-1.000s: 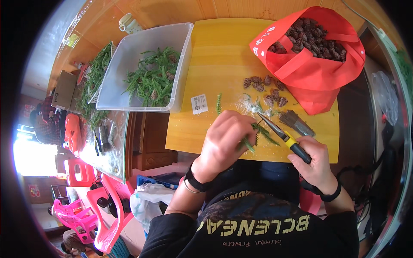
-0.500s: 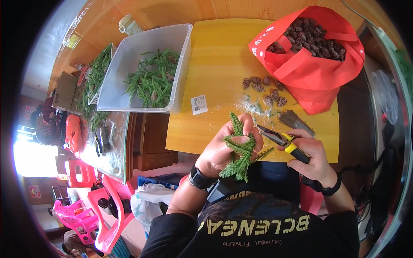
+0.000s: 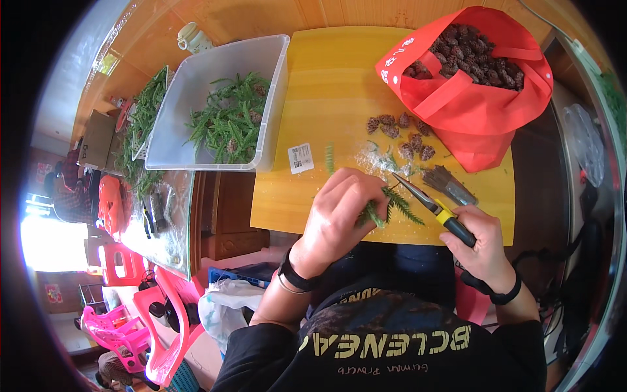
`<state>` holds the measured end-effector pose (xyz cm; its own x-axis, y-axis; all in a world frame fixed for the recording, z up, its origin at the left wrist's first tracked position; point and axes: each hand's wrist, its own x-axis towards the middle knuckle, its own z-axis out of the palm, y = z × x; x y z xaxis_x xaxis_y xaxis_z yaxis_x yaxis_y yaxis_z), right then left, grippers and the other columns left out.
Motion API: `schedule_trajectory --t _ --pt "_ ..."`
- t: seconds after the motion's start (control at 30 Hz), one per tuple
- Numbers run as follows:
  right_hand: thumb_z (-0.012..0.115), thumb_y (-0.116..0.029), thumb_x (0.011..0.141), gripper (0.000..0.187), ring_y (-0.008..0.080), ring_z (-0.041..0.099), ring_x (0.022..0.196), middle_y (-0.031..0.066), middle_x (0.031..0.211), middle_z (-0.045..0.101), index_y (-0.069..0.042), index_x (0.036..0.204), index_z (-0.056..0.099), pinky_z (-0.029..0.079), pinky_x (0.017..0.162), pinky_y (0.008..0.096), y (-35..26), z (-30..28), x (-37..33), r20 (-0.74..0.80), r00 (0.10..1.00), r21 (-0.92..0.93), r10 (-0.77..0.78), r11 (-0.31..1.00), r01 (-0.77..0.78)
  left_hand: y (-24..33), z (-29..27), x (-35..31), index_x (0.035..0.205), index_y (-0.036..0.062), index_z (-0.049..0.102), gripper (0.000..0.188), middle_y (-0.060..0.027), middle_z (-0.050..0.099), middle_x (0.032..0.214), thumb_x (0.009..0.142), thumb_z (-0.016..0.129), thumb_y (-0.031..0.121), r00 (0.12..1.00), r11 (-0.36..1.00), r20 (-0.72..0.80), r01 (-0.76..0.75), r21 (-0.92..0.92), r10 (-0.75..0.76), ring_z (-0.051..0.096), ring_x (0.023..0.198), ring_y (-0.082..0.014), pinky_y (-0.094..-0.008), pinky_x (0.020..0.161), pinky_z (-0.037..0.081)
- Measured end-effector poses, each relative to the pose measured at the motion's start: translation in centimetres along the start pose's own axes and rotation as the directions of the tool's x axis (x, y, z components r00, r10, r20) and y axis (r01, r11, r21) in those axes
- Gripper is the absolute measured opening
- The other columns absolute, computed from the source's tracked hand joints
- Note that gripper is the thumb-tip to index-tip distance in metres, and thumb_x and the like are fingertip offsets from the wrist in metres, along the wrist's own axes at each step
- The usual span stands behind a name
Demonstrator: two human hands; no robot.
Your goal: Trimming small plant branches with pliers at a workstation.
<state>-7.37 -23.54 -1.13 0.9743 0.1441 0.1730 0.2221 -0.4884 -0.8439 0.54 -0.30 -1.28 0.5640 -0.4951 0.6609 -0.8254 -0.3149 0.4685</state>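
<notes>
My left hand is closed around a green artificial pine sprig. Its needles stick out to the right of my fingers and one tip rises above them; the middle is hidden by the hand. In my right hand are long-nose pliers with yellow and black handles. Their jaws point up and left, with the tips close to a thin dark stem at the sprig; whether they grip it I cannot tell. Several small brown pine cones lie beyond the pliers, beside white crumbs.
A clear plastic bin with sprigs and cones stands left on the yellow table. A red bag full of pine cones stands far right. Near it lies a bundle of brown sticks. A white label lies beside the bin.
My left hand has turned over, its back now uppermost, covering most of the sprig. The pliers have tilted a little, with their tips raised slightly toward the far side.
</notes>
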Motion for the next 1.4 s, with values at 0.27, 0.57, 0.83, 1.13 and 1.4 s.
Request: schedule_trajectory --t 0.27,0.57,0.83,1.13,1.4 --pt "0.068 -0.025 0.074 0.03 0.0293 0.058 0.085 0.0127 0.076 0.061 0.002 0.088 0.064 0.042 0.089 0.0397 1.3 -0.4 0.1 0.109 0.992 0.019 -0.06 0.998 0.058 0.7 -0.7 -0.1 0.101 -0.0034 0.055 0.025 -0.0103 0.061 0.089 0.078 0.061 0.006 0.701 0.347 0.375 0.658 -0.668 -0.607 0.058 0.081 -0.0148 -0.0269 0.075 0.047" --pt "0.068 -0.034 0.076 0.037 0.0321 0.056 0.096 0.0104 0.083 0.065 0.0 0.088 0.066 0.042 0.087 0.0401 1.3 -0.1 0.6 0.167 0.974 0.105 -0.156 0.985 0.139 -0.5 0.0 -1.7 0.102 -0.0016 0.057 0.025 -0.0084 0.062 0.087 0.081 0.064 0.01 0.675 -0.383 0.654 0.536 -0.753 -0.341 0.058 0.077 -0.0135 -0.0252 0.067 0.048" --pt "0.068 -0.027 0.075 0.027 0.0296 0.056 0.076 0.0087 0.064 0.056 0.0 0.073 0.062 0.045 0.079 0.0366 1.2 0.2 0.0 0.104 0.987 0.115 -0.118 0.988 0.106 0.8 -0.9 -0.3 0.09 -0.0016 0.061 0.019 -0.0093 0.061 0.08 0.072 0.067 0.002 0.656 0.29 0.441 0.706 -0.646 -0.613 0.059 0.076 -0.0181 -0.0287 0.065 0.047" --pt "0.067 -0.031 0.077 0.033 0.0295 0.056 0.084 0.0108 0.067 0.055 0.001 0.085 0.065 0.043 0.083 0.0369 0.7 0.5 0.1 0.108 0.994 0.103 -0.011 0.995 0.0 0.8 -0.4 -0.4 0.087 -0.0018 0.062 0.018 -0.0103 0.061 0.081 0.069 0.063 -0.005 0.881 0.763 0.111 0.456 -0.457 -0.46 0.06 0.073 -0.0189 -0.0272 0.068 0.048" --pt "0.065 -0.041 0.077 0.043 0.0325 0.055 0.1 0.0102 0.087 0.065 0.0 0.092 0.066 0.042 0.086 0.0388 1.6 0.4 0.7 0.148 0.974 0.046 -0.172 0.985 0.167 -0.1 0.0 -1.9 0.096 -0.0024 0.059 0.019 -0.0098 0.061 0.085 0.078 0.058 0.003 0.68 -0.255 0.576 0.52 -0.815 -0.454 0.059 0.078 -0.0161 -0.0262 0.07 0.047"
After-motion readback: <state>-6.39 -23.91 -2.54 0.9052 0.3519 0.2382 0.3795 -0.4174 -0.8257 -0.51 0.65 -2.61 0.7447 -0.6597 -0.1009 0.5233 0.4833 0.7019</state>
